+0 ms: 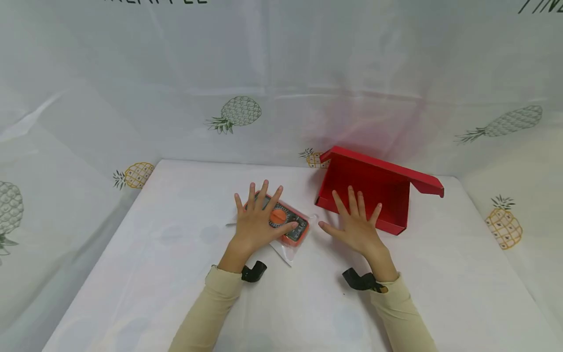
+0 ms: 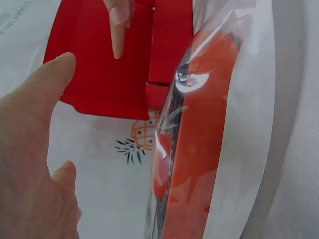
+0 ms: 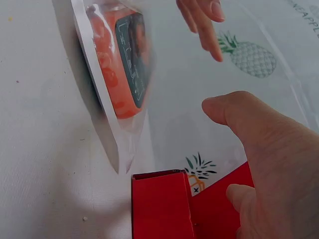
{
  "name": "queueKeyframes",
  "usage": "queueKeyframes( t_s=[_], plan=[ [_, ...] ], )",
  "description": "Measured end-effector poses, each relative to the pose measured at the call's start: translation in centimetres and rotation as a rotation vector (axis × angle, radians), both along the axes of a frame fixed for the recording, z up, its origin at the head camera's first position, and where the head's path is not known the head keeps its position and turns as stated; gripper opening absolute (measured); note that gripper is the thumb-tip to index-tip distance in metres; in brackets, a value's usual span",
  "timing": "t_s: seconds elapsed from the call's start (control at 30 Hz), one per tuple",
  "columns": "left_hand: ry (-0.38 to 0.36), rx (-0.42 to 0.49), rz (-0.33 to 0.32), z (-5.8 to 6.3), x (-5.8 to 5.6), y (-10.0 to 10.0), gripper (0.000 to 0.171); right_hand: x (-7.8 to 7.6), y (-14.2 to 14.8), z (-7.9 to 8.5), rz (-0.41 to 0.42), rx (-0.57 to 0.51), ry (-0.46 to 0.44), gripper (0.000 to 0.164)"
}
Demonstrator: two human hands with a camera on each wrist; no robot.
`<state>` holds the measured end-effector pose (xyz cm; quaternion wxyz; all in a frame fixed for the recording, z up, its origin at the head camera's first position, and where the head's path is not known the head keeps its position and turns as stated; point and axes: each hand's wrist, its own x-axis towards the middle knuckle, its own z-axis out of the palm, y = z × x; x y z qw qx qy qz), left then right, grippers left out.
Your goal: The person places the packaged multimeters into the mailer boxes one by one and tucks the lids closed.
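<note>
I see left hand over bagged multimeter, right hand over near edge of red box, all fingers splayed. Table extends well left.

Curtained-off tabletop workspace, pineapple-print sheeting behind, white table

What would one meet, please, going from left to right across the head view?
Grey printed pineapple at the left edge → left yellow printed pineapple → bagged multimeter → red box → right yellow printed pineapple.
</note>
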<state>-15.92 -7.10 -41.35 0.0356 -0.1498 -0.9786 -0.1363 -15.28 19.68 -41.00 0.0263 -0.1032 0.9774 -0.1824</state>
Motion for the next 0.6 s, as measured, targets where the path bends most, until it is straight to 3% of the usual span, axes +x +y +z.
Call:
queueKeyframes(
  t_s=[0.6],
  plan=[
    [-0.087, 0.003, -0.046, -0.6, -0.6, -0.9, 0.106, 0.0, 2.0, 0.9, -0.039, -0.044, -0.003, 0.097]
  ],
)
